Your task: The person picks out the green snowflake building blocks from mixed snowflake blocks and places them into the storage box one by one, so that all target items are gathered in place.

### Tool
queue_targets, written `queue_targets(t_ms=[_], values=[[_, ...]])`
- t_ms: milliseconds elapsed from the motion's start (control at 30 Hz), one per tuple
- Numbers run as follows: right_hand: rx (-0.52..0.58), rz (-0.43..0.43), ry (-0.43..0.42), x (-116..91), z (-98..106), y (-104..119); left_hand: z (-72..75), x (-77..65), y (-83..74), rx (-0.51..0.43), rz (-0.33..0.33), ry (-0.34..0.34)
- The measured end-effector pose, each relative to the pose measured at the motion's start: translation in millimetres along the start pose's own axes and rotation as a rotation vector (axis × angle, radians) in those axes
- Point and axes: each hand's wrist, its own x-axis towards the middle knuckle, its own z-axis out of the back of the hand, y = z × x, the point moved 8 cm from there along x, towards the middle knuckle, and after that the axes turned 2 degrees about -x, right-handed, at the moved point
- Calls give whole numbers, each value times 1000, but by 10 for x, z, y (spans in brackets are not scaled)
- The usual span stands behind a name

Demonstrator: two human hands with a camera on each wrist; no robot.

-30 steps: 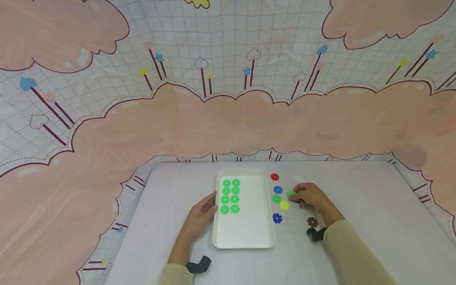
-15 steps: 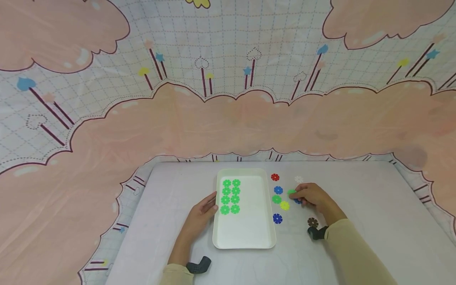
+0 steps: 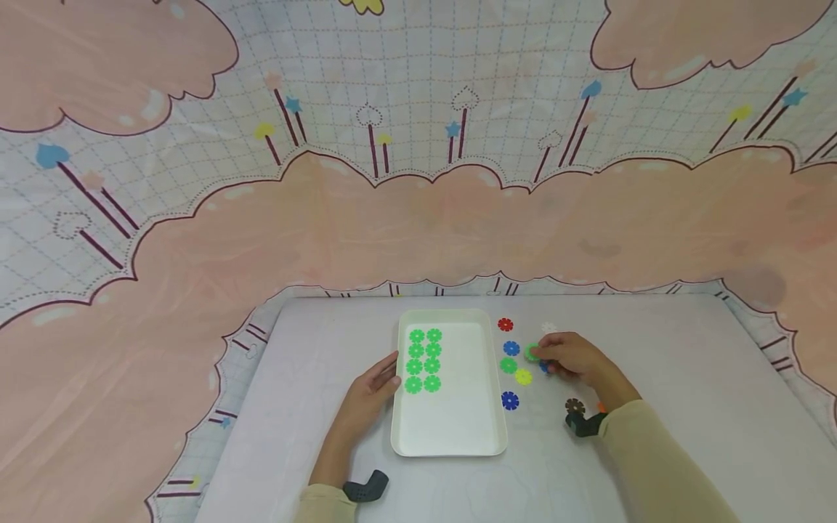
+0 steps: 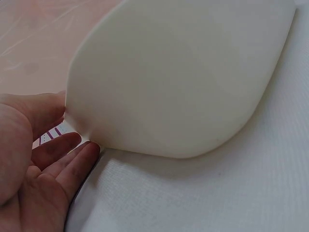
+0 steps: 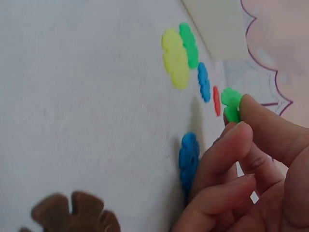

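At the left side of the white tray (image 3: pixel 451 428), my left hand (image 3: pixel 362 408) holds the edge, thumb at the rim and fingers by its side; the left wrist view shows the tray wall (image 4: pixel 169 87) beside these fingers. Several green flower-shaped discs (image 3: pixel 414 366) lie in two columns in the tray's left half. My right hand (image 3: pixel 578 361) pinches a slotted green flower-shaped disc (image 5: pixel 231 102) between thumb and finger, right of the tray. Under that hand a blue disc (image 5: pixel 189 162) is partly hidden.
Between tray and right hand lie a red disc (image 3: pixel 506 325), a light blue disc (image 3: pixel 511 349), another green disc (image 3: pixel 508 365), a yellow disc (image 3: pixel 523 376) and a dark blue disc (image 3: pixel 510 400). A white disc (image 3: pixel 548 328) lies behind the hand, a brown disc (image 3: pixel 575 406) near the wrist.
My right hand has taken the green disc up slightly from among the other discs. An orange piece now shows beside the right sleeve. The left hand and tray stay in place.
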Motion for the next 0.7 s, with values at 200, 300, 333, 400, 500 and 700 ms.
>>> queue_targets(t_ms=[200, 300, 333, 400, 500, 700], values=[[-22, 29, 0, -24, -47, 79, -3, 1, 14, -16, 5, 6], [-66, 37, -24, -22, -49, 114, -5, 5, 12, -21, -6, 10], [-79, 41, -30, -22, -52, 127, -5, 6, 11, -20, -7, 10], [-94, 44, -39, -21, -59, 147, -4, 9, 9, -20, -9, 11], [-96, 51, -42, -28, -86, 177, -3, 9, 1, -21, -12, 13], [-63, 73, -32, -55, -160, 267, -8, 9, -3, -17, -26, 12]])
